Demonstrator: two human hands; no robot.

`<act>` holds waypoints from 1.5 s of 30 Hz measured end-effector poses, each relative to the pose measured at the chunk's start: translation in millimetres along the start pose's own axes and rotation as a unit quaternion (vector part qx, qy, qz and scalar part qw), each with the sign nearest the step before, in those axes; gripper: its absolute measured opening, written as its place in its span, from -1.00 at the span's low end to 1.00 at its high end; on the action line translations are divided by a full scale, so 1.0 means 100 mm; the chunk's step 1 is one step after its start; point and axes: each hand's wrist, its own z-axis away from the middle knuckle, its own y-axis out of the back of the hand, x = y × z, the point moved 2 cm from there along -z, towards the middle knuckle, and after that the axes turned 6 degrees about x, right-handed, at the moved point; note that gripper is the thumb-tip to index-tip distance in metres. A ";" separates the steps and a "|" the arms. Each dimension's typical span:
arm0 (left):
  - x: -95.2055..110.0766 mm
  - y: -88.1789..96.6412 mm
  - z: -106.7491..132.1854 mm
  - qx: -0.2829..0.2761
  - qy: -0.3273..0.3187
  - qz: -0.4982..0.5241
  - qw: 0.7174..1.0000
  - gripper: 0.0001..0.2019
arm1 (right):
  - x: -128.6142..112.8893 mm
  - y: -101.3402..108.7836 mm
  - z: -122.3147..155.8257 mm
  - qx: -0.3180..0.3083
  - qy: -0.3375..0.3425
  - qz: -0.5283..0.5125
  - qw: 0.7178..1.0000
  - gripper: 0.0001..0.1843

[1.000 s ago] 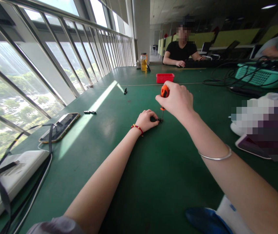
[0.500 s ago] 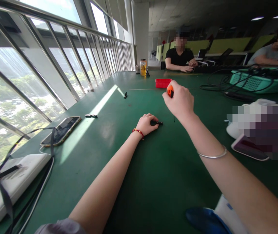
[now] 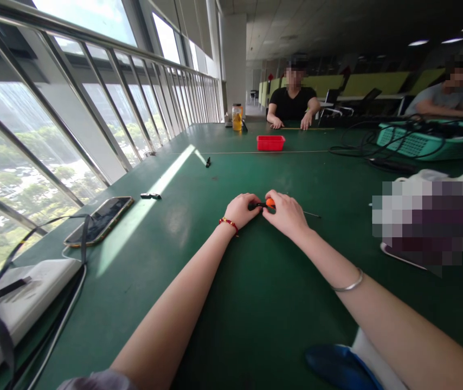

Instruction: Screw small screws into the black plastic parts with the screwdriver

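Observation:
My left hand (image 3: 243, 210), with a red beaded bracelet at its wrist, is closed round a small black piece (image 3: 255, 206) low over the green table. What the piece is I cannot make out. Close against it, my right hand (image 3: 287, 212) is closed on a screwdriver with an orange handle (image 3: 270, 202). The screwdriver's thin shaft (image 3: 313, 215) sticks out to the right past my hand, away from the black piece. The fingertips of both hands meet around the black piece; they hide part of it and most of the handle.
Two small black pieces (image 3: 150, 196) (image 3: 208, 162) and a phone (image 3: 99, 221) lie to the left. Farther off stand a red tray (image 3: 271, 143), a jar (image 3: 237, 118) and a teal basket (image 3: 422, 142) with cables. A white power strip (image 3: 24, 303) is near left. Two people sit beyond.
My right hand has come down and toward my left hand with the screwdriver, whose shaft has swung from pointing down to pointing right. My left hand has stayed in place.

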 end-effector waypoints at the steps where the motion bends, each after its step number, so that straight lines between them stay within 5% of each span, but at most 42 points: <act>1: 0.00 0.00 0.00 0.002 0.006 0.015 1.000 -0.84 | -0.01 -0.05 0.03 -0.003 0.024 0.005 1.000 -0.77; 8: -0.02 -0.01 0.00 0.000 0.045 0.150 0.988 -0.83 | 0.07 -0.10 0.04 0.008 0.036 -0.014 0.999 -0.79; 15: -0.01 0.00 -0.02 -0.055 0.142 0.333 0.930 -0.69 | 0.14 -0.06 0.04 0.044 0.032 -0.058 0.997 -0.84; 29: -0.01 0.07 -0.01 -0.104 0.130 0.278 0.946 -0.78 | 0.15 -0.05 0.04 0.021 0.094 -0.080 0.992 -0.81; 45: -0.03 0.10 0.00 -0.124 0.155 0.257 0.946 -0.67 | 0.20 -0.05 0.03 0.022 0.117 -0.126 0.985 -0.82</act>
